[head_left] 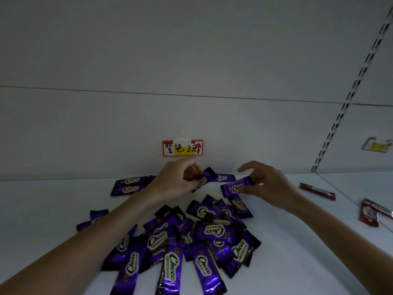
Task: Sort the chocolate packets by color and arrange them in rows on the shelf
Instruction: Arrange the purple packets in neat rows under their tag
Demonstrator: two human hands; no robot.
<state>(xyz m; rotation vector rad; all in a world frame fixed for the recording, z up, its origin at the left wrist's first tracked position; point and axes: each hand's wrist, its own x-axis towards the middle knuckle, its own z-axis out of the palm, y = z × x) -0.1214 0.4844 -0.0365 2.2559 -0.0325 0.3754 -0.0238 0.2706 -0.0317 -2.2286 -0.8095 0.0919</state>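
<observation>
**Both hands on purple packets at the back of the shelf**

On my feed both arms reach forward over the white shelf, and each of the hands has a chocolate packet. The left hand is curled, its fingertips pinching the near end of a tilted purple packet, which angles up and away to the right, just below the price label taped to the back panel. The right hand pinches the right end of a second purple packet between thumb and fingers, with the forefinger stretched out loosely above it. That packet lies nearly flat, and its left end points towards the left hand. The two held packets are near each other but apart.

Directly below the hands, between the forearms, lies the loose pile of purple packets, overlapping at all angles. To the left of the left hand, two purple packets in a row lie side by side against the back of the shelf. Another back packet lies flat behind the gap between the hands. A stray purple packet sits apart on the left, outside the left forearm.

Well to the right of the right hand I see the red packets, beneath a second label beyond the slotted upright.
</observation>
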